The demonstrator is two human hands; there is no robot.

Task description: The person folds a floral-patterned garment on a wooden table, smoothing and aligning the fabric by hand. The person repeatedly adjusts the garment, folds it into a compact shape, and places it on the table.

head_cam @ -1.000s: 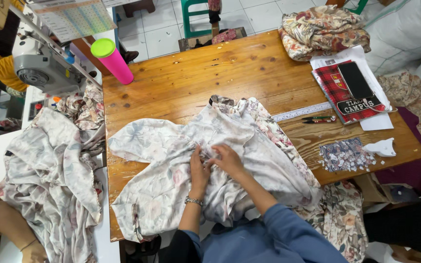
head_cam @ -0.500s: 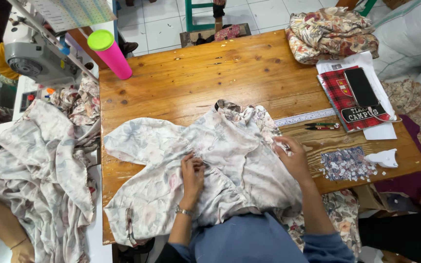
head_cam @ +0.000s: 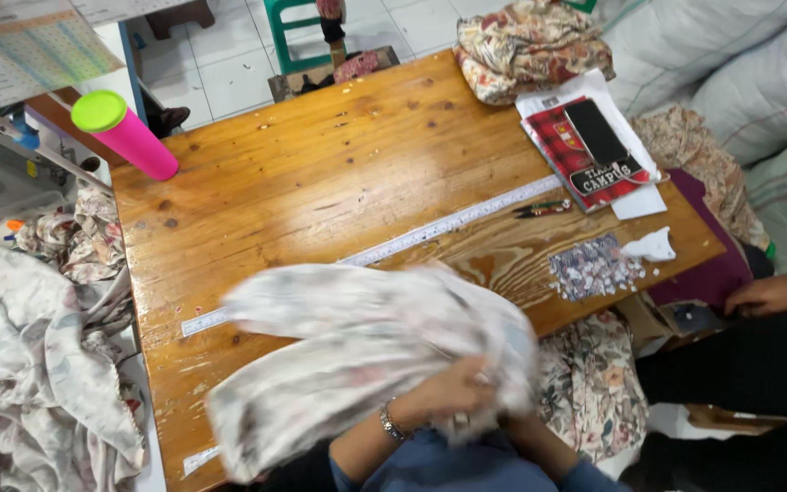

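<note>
From the head camera you look down on a wooden table [head_cam: 339,182]; your left hand [head_cam: 444,396] is clenched into a pale floral cloth [head_cam: 366,355], bunched and blurred above the near edge of the table, just in front of your body; a bracelet [head_cam: 389,424] sits on that wrist; your right hand is hidden under the cloth, so you cannot tell whether it grips or lies slack; only its blue-sleeved forearm [head_cam: 539,451] shows beneath the bundle. A long ruler [head_cam: 448,223] lies slantwise across the table, its near part running under the cloth; a pair of pens [head_cam: 542,209] rests just beside its far end; a patch of small floral scraps [head_cam: 594,267] and a white scrap [head_cam: 650,246] lie near the right edge. A red plaid booklet [head_cam: 562,150] with a dark phone [head_cam: 596,131] on it lies on white paper at the far right; a folded floral fabric [head_cam: 530,41] sits at the far corner. A pink tumbler with a green lid [head_cam: 125,135] stands at the far left corner; a sewing machine [head_cam: 2,173] is beside the table there, with a heap of pale floral fabric [head_cam: 29,364] below it. Another person's hand [head_cam: 771,293] rests at the right edge of view, well apart from yours.
</note>
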